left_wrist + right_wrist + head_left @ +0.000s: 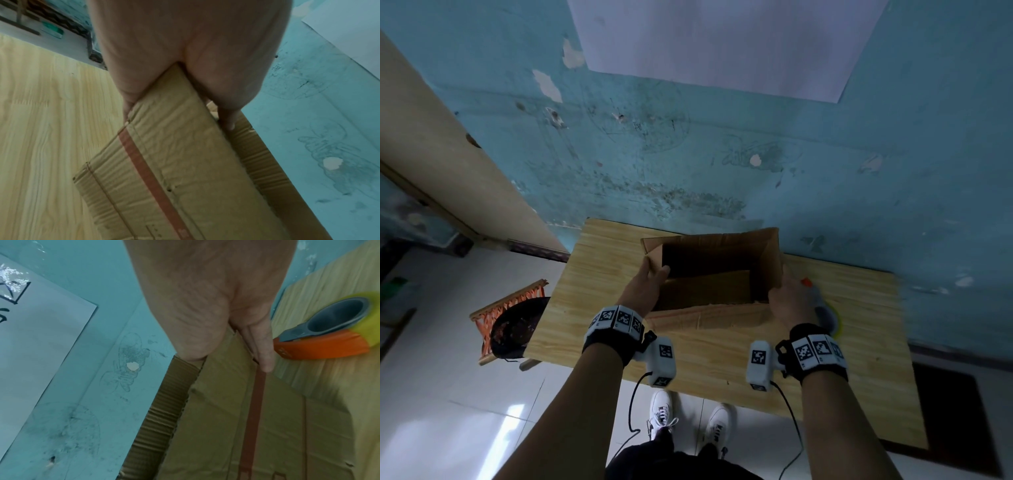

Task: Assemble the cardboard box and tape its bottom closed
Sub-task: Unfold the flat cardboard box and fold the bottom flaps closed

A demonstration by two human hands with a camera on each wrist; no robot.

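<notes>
Now the box [717, 274] sits opened out on the counter [592, 274], left hand [645, 289] and right hand [789, 301] each pinching a side wall, thumb inside and fingers [265, 352] outside, so square it evenly before folding flaps.

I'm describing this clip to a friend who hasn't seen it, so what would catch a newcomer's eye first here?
First, the open cardboard box in the middle of the wooden table, gripped on its two sides by the left hand and the right hand. Next, the orange and yellow tape dispenser lying on the table just right of the box. Behind it all stands a scuffed blue wall.
</notes>
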